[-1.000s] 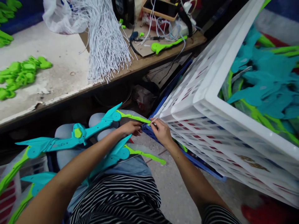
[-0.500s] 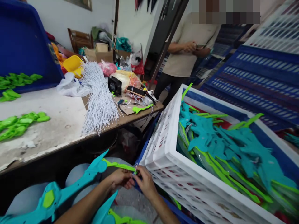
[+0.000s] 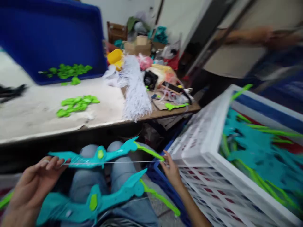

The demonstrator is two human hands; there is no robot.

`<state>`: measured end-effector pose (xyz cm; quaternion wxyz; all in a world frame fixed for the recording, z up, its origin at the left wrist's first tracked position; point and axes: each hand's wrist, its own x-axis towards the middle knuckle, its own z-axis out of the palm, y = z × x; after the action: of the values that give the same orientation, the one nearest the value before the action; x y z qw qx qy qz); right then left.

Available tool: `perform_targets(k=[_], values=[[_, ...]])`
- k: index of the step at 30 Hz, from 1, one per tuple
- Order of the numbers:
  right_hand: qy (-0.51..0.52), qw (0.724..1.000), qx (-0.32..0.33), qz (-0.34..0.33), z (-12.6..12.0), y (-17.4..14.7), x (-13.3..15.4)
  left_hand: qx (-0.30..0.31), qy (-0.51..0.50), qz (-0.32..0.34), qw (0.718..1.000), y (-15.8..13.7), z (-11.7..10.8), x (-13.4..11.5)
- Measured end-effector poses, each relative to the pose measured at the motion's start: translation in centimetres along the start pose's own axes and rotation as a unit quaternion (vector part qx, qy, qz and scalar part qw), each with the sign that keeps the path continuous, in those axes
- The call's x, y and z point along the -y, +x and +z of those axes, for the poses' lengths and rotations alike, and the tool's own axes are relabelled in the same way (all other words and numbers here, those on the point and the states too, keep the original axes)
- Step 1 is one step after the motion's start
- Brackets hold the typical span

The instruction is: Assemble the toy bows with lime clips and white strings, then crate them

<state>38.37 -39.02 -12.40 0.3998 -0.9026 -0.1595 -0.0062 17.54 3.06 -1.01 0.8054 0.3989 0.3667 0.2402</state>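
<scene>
Across my lap lies a teal toy bow (image 3: 112,156) with a green hexagon at its middle and a bright green limb on the right. My right hand (image 3: 172,171) pinches the tip of that green limb. From there a thin white string (image 3: 134,162) runs taut to the left, where my left hand (image 3: 35,184) has its fingers closed on it near the bow's other end. A second teal and green toy bow (image 3: 115,198) rests closer to me on my thighs, untouched by my fingers.
A white crate (image 3: 208,146) full of teal and green bows stands at my right. On the table (image 3: 109,107) are green parts (image 3: 78,104), a bundle of white strings (image 3: 136,94), a phone (image 3: 170,88) and a blue bin (image 3: 59,34). A person (image 3: 227,60) stands behind the crate.
My left hand has moved from beside the right hand far to the left, drawing the string out along the bow. My right hand stays at the green tip. The view has turned left.
</scene>
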Motion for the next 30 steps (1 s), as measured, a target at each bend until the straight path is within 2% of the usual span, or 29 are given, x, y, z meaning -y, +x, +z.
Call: perform_targets(k=[3,5,7,9,13,16,18,21,25,27,30], values=[[-0.059,0.998,0.033,-0.017,-0.6,0.9,0.1,-0.029,-0.057,0.025,0.998,-2.4,-2.3,-1.6],[-0.119,0.989,0.034,-0.081,-0.7,2.1,1.7,-0.036,-0.024,0.031,0.999,-3.8,-2.8,-1.2],[-0.142,0.974,0.013,-0.175,0.5,3.2,5.0,-0.030,0.007,0.017,0.999,-4.8,-2.5,0.1],[-0.110,0.955,0.021,-0.275,3.5,3.8,10.0,-0.024,0.025,0.004,0.999,-5.7,-1.5,1.6],[-0.043,0.882,0.185,-0.431,13.4,2.8,20.4,0.012,0.037,-0.011,0.999,-6.5,1.1,3.6],[-0.084,0.855,0.263,-0.439,19.5,1.8,24.9,0.049,0.023,-0.036,0.998,-6.8,2.0,3.7],[-0.090,0.846,0.296,-0.434,21.2,2.3,26.0,0.049,0.006,-0.039,0.998,-7.0,1.8,3.2],[-0.032,0.827,0.362,-0.429,20.5,5.1,25.8,0.003,-0.022,0.012,1.000,-7.2,0.6,2.2],[0.014,0.816,0.458,-0.353,18.5,8.8,25.0,-0.122,-0.020,0.135,0.983,-6.3,-1.4,0.2],[0.023,0.815,0.479,-0.326,18.3,9.3,24.6,-0.176,-0.002,0.192,0.966,-5.2,-2.1,-1.0],[0.035,0.813,0.487,-0.316,18.6,9.0,24.3,-0.198,0.045,0.246,0.948,-3.0,-2.5,-2.8]])
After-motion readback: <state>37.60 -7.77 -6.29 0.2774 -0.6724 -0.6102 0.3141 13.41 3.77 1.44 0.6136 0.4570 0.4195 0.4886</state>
